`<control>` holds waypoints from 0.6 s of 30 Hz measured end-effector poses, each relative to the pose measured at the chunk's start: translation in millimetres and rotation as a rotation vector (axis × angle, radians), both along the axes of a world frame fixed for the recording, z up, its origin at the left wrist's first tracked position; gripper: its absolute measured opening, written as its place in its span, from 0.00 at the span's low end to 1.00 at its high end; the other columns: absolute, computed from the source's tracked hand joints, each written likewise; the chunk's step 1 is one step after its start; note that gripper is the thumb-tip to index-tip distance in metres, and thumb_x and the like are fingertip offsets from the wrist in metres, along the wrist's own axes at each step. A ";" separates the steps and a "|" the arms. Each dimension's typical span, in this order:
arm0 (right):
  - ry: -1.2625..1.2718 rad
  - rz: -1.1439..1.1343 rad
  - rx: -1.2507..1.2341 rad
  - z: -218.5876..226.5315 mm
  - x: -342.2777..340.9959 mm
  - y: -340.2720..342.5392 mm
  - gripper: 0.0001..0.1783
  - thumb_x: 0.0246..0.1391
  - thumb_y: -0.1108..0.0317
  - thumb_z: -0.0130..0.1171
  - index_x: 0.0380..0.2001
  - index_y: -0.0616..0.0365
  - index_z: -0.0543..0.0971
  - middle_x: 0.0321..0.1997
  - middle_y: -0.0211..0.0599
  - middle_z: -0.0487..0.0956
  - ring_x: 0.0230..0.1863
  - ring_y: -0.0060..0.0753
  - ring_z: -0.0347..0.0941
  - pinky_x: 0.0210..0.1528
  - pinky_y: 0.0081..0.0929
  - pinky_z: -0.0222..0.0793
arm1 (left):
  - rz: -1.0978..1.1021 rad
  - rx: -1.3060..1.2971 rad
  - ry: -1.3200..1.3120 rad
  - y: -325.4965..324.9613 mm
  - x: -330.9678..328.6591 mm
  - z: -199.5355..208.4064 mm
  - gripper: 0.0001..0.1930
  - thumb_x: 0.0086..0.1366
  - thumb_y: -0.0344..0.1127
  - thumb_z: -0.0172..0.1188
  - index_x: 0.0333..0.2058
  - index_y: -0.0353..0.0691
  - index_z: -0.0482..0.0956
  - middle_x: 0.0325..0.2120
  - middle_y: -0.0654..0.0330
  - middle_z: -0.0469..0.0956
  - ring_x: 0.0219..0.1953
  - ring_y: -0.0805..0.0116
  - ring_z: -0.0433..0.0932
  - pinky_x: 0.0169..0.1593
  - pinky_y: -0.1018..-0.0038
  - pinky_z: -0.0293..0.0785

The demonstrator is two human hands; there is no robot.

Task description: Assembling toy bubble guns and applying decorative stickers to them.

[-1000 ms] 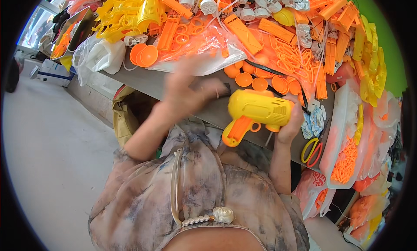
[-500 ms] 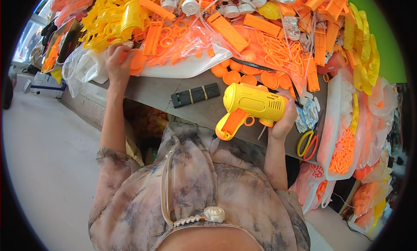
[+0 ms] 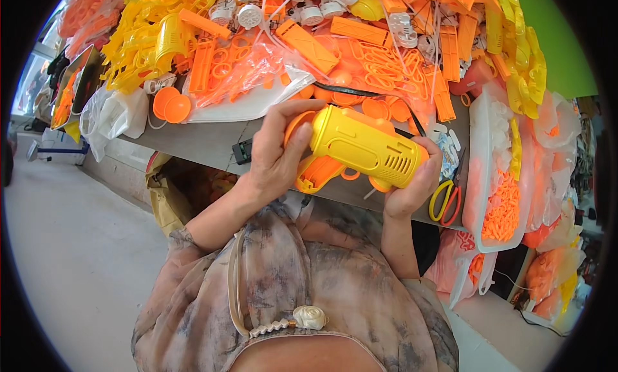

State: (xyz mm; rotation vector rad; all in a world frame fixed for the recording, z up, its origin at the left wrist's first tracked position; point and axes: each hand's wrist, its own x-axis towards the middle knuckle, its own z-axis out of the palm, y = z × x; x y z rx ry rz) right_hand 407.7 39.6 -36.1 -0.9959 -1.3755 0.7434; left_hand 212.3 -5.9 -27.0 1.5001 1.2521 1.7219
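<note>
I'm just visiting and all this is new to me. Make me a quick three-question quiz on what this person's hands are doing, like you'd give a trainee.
1. What is the right hand holding?
(a) a white bag
(b) the yellow toy body
(c) a clear tub
2. True or false: the scissors lie beside the left wrist.
3. What colour is the round cup in the left hand?

Key:
1. b
2. False; the scissors lie on the table, to the right of the right wrist.
3. Orange
</note>
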 end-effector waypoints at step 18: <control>0.004 0.141 -0.054 -5.8 9.6 -42.7 0.26 0.57 0.51 0.34 0.39 0.68 0.67 0.33 0.46 0.71 0.33 0.32 0.68 0.37 0.27 0.64 | -0.476 -0.418 -0.540 -25.2 10.4 11.1 0.28 0.71 0.49 0.33 0.48 0.27 0.71 0.44 0.50 0.73 0.46 0.65 0.73 0.53 0.72 0.66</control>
